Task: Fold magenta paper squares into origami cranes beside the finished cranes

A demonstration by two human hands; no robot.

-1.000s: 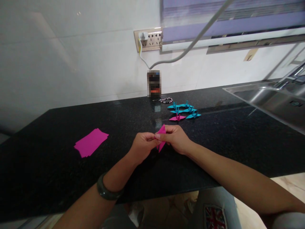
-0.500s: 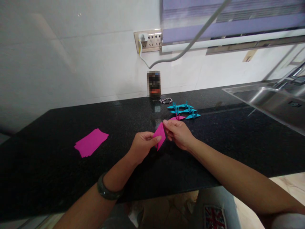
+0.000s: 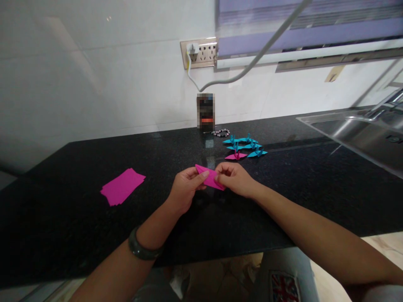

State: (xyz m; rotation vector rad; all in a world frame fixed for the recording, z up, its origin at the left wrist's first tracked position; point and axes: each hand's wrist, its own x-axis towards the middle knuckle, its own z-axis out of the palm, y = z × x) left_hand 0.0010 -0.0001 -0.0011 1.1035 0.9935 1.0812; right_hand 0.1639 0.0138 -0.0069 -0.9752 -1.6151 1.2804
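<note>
A partly folded piece of pink paper (image 3: 209,178) is held just above the black countertop (image 3: 63,218), between both hands. My left hand (image 3: 185,188) pinches its left end, thumb on top. My right hand (image 3: 234,178) pinches its right end with closed fingers. The paper lies nearly flat, its long axis running left to right. A dark bangle sits on my left wrist (image 3: 143,247).
A stack of pink paper sheets (image 3: 122,186) lies to the left. Folded blue cranes (image 3: 247,144) and one pink crane (image 3: 236,156) sit behind my hands, near a bead bracelet (image 3: 220,133). A steel sink (image 3: 359,130) is at the right. A wall socket (image 3: 200,52) with a cable is above.
The pink paper has turned from standing on end to lying nearly flat. Both hands have shifted their pinch to its two ends.
</note>
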